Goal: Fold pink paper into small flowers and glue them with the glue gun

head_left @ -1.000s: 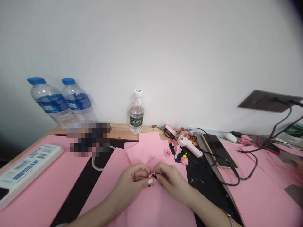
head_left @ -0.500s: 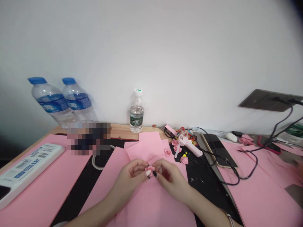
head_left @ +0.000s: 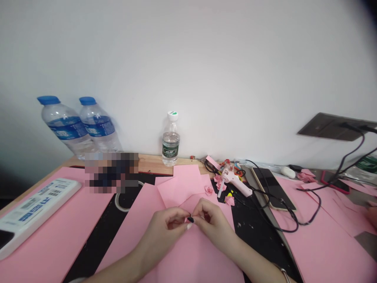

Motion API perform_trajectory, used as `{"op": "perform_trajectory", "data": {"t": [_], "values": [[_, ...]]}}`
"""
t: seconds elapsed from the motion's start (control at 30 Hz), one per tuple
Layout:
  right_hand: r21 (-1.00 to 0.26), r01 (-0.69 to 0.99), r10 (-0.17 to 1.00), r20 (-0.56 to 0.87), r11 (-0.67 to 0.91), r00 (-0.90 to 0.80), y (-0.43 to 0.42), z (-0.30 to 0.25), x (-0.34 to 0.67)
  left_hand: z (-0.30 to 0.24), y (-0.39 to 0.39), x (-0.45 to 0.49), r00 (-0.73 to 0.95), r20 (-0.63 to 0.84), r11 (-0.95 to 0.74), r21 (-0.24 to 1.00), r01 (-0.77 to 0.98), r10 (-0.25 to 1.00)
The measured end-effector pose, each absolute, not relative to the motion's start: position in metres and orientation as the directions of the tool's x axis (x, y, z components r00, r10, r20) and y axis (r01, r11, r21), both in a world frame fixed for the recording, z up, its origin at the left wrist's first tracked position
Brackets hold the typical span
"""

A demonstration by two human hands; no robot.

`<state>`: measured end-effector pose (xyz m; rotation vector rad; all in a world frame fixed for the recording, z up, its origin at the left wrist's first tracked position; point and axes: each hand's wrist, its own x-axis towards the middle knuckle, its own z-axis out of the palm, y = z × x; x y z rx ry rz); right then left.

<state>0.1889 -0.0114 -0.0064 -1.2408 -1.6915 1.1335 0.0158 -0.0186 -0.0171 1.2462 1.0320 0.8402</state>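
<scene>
Two bare hands, the left hand [head_left: 165, 224] and the right hand [head_left: 216, 224], meet at the fingertips, both pinching one folded pink piece [head_left: 187, 221] above a pink sheet [head_left: 194, 255]. The piece is small and creased — mostly hidden by the fingers, so its full shape cannot be told. Beyond them lies one pink paper rose [head_left: 209, 190], then one pale pink glue gun [head_left: 237, 184]. Farther back, against the wall [head_left: 224, 78], stand three bottles — one white-capped bottle [head_left: 171, 151] and two blue-capped bottles [head_left: 66, 129].
</scene>
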Motion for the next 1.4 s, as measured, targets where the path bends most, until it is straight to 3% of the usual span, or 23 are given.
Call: {"op": "perform_trajectory", "data": {"t": [0.3, 1.0, 1.4], "values": [[-0.970, 0.217, 0.949, -0.166, -0.109, -0.266, -0.0100, -0.0046, 0.1887, -0.0127, -0.0231, 0.0179, 0.327, -0.156, 0.138, 0.987, 0.079, 0.932], [-0.953, 0.075, 0.909, -0.303, -0.294, -0.286, -0.0090, 0.0019, 0.1907, -0.0109, -0.0219, 0.0176, 0.311, -0.137, 0.105, 0.987, 0.118, 0.940], [-0.938, 0.033, 0.893, -0.339, -0.345, -0.296, -0.0082, 0.0022, 0.1917, -0.0091, -0.0175, 0.0176, 0.300, -0.145, 0.163, 0.986, -0.037, 0.943]]}}
